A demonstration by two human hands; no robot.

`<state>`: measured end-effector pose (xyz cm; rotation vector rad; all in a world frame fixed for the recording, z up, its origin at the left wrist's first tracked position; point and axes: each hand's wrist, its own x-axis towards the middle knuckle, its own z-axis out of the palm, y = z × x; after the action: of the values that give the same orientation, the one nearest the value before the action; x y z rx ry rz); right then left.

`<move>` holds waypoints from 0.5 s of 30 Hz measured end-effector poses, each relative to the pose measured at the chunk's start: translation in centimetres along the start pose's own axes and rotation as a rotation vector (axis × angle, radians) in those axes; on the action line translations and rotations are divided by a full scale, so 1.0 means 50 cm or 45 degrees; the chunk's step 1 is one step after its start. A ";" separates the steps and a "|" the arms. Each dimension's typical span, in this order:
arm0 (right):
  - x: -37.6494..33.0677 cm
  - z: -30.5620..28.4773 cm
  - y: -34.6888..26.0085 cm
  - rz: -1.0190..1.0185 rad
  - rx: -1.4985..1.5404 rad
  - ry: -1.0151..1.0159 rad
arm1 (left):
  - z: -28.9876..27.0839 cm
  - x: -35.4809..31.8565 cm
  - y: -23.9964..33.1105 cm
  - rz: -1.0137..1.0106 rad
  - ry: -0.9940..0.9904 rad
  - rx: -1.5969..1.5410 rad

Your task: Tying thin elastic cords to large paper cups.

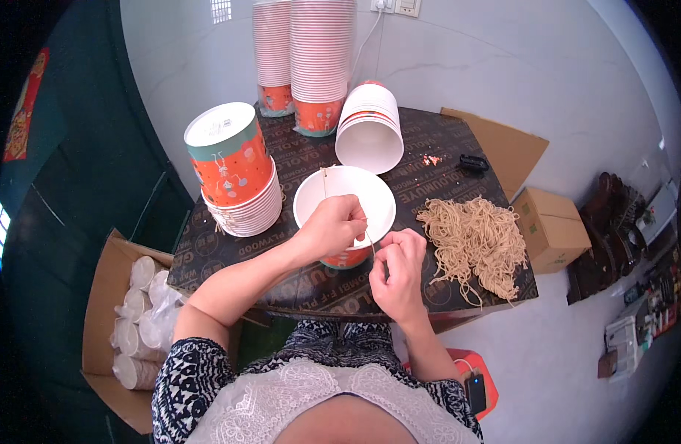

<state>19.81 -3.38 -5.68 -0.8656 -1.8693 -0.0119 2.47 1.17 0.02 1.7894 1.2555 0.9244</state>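
Observation:
A white-lined paper bucket point(346, 259) with an orange outside stands upright near the table's front edge, its mouth facing up. Over its near rim, my left hand point(333, 226) pinches a thin tan cord point(371, 243). Just to the right, my right hand point(401, 272) has its fingers closed on the same cord, at the bucket's near right side. More cord crosses the bucket's far left rim and runs down the inside. A loose heap of tan cord point(477, 244) lies to the right of my right hand.
Upside-down nested buckets point(233, 174) stand at left, several with cord at their rims. Tall bagged stacks point(322, 59) stand at the back, beside buckets lying tilted point(370, 137). A black object point(473, 163) lies far right. An open carton point(100, 318) holds wrapped lids; another box point(551, 229) sits right.

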 end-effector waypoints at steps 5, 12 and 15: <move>-0.005 0.002 0.008 0.076 -0.009 0.045 | -0.003 0.007 0.005 0.015 0.020 0.056; -0.017 0.023 0.008 0.426 0.369 0.038 | -0.002 0.008 0.002 0.027 0.002 -0.021; -0.017 0.024 0.007 0.373 0.302 0.057 | -0.003 0.006 0.007 -0.005 0.002 -0.016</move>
<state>19.24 -3.15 -7.06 -0.9551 -1.6470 0.3620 2.56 1.40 0.45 1.7758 1.2511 0.9295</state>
